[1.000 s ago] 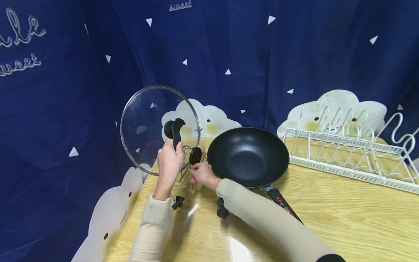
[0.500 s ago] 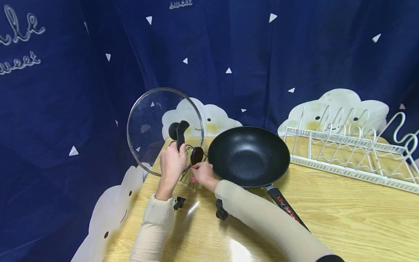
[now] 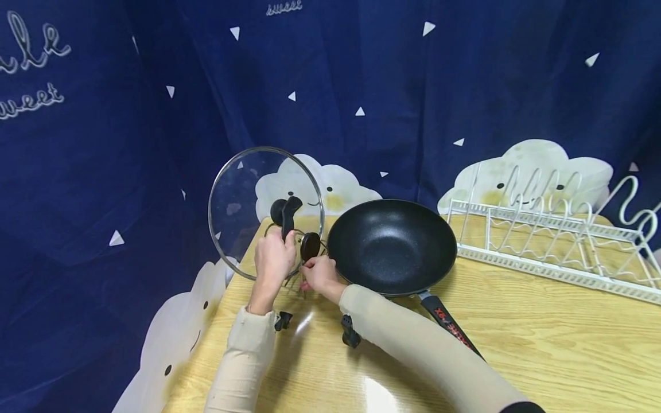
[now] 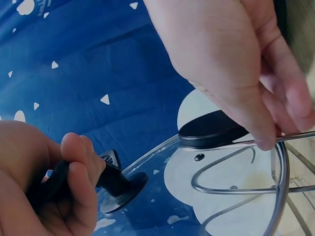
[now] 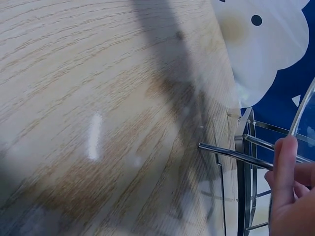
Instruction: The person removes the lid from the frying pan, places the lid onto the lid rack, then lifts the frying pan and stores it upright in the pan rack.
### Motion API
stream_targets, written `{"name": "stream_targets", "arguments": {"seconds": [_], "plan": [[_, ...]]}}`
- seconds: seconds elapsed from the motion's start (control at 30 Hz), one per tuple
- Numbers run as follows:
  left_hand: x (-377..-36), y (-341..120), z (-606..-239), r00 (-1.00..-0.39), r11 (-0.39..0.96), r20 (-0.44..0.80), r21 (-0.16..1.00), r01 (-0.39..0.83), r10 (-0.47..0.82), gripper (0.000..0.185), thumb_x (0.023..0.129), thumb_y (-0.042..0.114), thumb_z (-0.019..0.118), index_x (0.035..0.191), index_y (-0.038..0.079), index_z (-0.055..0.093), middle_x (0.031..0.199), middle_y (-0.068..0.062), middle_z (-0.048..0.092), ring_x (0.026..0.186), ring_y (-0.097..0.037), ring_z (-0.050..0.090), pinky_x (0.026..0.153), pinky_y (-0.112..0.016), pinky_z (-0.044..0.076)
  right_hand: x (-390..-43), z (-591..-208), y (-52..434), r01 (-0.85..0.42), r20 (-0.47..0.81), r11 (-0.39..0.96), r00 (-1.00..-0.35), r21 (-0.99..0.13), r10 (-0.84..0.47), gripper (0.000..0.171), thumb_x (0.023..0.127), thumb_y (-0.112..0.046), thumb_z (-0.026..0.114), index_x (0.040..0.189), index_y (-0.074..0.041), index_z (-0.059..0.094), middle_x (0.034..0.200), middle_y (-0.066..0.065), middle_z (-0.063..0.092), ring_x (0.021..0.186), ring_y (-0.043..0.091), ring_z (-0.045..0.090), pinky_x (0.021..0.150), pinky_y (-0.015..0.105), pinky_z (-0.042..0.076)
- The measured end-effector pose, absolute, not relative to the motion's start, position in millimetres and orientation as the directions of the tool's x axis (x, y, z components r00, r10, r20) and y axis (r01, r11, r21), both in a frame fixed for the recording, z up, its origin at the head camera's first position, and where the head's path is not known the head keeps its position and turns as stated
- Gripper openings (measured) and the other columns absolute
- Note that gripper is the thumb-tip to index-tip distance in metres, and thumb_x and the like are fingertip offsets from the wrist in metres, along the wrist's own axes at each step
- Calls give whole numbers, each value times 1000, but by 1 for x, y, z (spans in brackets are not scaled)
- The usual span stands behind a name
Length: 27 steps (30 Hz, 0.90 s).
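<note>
The left hand (image 3: 272, 261) has its fingers curled tight around the black handle (image 3: 287, 215) of a round glass lid (image 3: 242, 212). It holds the lid up on its edge, over the back left corner of the wooden table (image 3: 516, 332). The bottom of the lid sits right at a small wire lid stand (image 3: 296, 261) made of thin shiny metal, but it is hard to tell if the lid rests in it yet. The right hand (image 3: 320, 275) is just beside, and its fingers pinch one of the thin wires of the stand, under the stand's black round tip (image 3: 310, 245). In the left wrist view the fingers (image 4: 81, 169) wrap the handle close to the glass. The lid looks stiff and a bit heavy, and it is glass, so it could crack or chip if it bangs the metal. The glass is smooth and likely slippery, so the black handle is the best place to hold it. The wire stand looks light and could tip or slide, so holding it down makes sense. A black wok (image 3: 392, 245) sits close to the right hand, with its handle (image 3: 449, 328) pointing toward the person. A white wire dish rack (image 3: 558, 244) stands well apart on the right.
</note>
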<state>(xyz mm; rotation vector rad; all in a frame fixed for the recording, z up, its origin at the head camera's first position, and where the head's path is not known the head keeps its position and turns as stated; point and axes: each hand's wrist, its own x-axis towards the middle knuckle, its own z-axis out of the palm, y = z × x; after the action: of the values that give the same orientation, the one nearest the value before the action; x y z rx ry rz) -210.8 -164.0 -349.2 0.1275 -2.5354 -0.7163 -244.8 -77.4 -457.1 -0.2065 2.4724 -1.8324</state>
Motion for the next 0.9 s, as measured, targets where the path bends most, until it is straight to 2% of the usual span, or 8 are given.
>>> {"name": "stream_targets", "arguments": {"seconds": [0.2, 0.4, 0.7, 0.77, 0.87, 0.9], "plan": [[-209, -165, -357, -879, 865, 435, 498, 53, -197, 33, 93, 25, 59, 65, 7, 54, 64, -17, 61, 68, -42, 63, 52, -48, 45, -245, -458, -78, -71, 32, 278, -989, -958, -142, 11, 87, -5, 66, 86, 4, 72, 63, 12, 67, 45, 13, 63, 45, 22, 51], [-207, -167, -365, -889, 874, 420, 484, 50, -182, 34, 93, 25, 59, 64, 7, 54, 60, -14, 58, 65, -40, 62, 50, -46, 45, -244, -458, -78, -61, 22, 277, -990, -959, -142, 11, 88, -4, 65, 88, 5, 72, 62, 12, 66, 47, 17, 65, 45, 23, 51], [-204, -165, -369, -890, 872, 421, 486, 57, -176, 27, 93, 23, 59, 74, 3, 60, 71, -21, 64, 69, -42, 63, 50, -48, 45, -247, -458, -80, -73, 39, 292, -992, -954, -121, 12, 87, -6, 66, 78, -1, 72, 65, 14, 67, 44, 14, 63, 44, 23, 50], [-205, -165, -368, -890, 871, 422, 488, 60, -175, 27, 93, 23, 59, 74, 3, 60, 71, -20, 64, 69, -42, 63, 50, -48, 45, -247, -458, -80, -83, 50, 293, -992, -952, -118, 13, 87, -6, 66, 77, -1, 72, 68, 14, 68, 44, 14, 63, 47, 26, 53], [-205, -166, -368, -894, 867, 411, 496, 56, -178, 28, 93, 23, 59, 73, 5, 60, 67, -17, 62, 67, -40, 62, 49, -46, 44, -246, -459, -80, -105, 76, 330, -992, -938, -101, 13, 87, -9, 67, 77, -3, 72, 71, 10, 68, 45, 12, 63, 73, 29, 54], [-205, -166, -368, -896, 865, 406, 500, 55, -177, 28, 93, 23, 59, 72, 5, 59, 65, -16, 60, 66, -39, 62, 48, -45, 44, -245, -459, -80, -108, 80, 335, -992, -936, -98, 13, 87, -9, 67, 77, -3, 73, 71, 9, 68, 46, 12, 64, 77, 31, 53]]}}
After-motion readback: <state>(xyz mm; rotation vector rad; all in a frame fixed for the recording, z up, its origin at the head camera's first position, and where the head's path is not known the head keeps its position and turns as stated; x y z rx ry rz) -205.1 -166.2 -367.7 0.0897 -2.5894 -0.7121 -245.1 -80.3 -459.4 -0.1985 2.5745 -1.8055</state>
